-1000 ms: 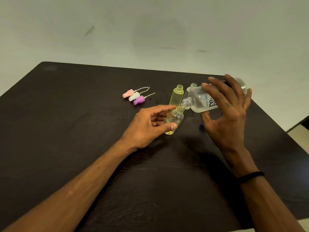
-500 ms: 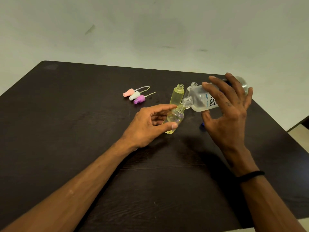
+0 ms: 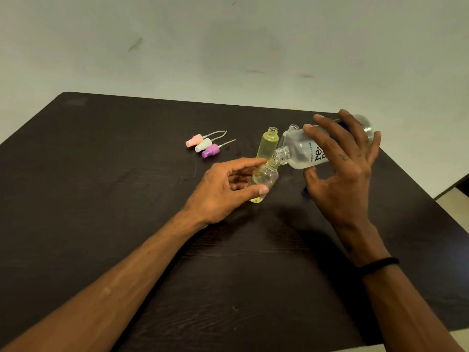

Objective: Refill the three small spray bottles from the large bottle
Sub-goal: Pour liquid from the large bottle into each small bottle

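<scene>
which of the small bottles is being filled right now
The tilted small bottle in the left hand, under the large bottle; the other two stand upright behind, unheld.

three small spray bottles [image 3: 267, 144], three spray caps [image 3: 203, 144], one large bottle [image 3: 302, 152], two hands [image 3: 223, 191]

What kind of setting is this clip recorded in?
Probably a plain indoor room, home or office, hard to say which: a dark wooden table against a bare pale wall, with a strip of light floor at the right. Nothing marks it as a lab or workshop.
</scene>
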Action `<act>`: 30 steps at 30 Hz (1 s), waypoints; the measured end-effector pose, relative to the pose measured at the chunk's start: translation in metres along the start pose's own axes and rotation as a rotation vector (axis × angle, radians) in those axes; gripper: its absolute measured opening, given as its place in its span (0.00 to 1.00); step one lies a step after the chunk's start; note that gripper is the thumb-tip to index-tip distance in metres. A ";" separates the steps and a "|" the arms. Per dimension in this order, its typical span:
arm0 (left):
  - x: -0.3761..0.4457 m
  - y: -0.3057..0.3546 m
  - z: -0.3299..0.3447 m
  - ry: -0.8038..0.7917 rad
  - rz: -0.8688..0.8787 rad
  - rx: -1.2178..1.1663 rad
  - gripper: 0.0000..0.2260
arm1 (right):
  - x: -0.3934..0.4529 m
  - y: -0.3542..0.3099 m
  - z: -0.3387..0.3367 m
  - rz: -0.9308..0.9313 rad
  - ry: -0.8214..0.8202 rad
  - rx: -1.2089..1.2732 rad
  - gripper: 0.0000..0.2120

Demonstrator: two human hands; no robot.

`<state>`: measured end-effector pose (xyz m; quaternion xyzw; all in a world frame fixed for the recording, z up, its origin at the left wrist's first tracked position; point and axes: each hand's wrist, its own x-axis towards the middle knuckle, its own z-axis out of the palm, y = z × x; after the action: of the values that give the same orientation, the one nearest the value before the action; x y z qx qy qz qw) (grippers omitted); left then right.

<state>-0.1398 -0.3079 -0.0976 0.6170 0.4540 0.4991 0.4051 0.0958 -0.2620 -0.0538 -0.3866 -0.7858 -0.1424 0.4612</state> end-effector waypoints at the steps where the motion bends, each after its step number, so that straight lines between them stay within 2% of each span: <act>1: 0.000 0.000 0.000 0.002 0.002 0.000 0.26 | 0.000 0.000 0.000 0.000 0.001 0.002 0.30; 30: -0.001 -0.001 0.000 -0.014 0.005 -0.002 0.27 | 0.002 0.000 0.001 -0.037 0.019 -0.012 0.27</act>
<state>-0.1402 -0.3083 -0.0990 0.6212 0.4492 0.4962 0.4075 0.0950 -0.2607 -0.0529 -0.3733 -0.7877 -0.1592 0.4635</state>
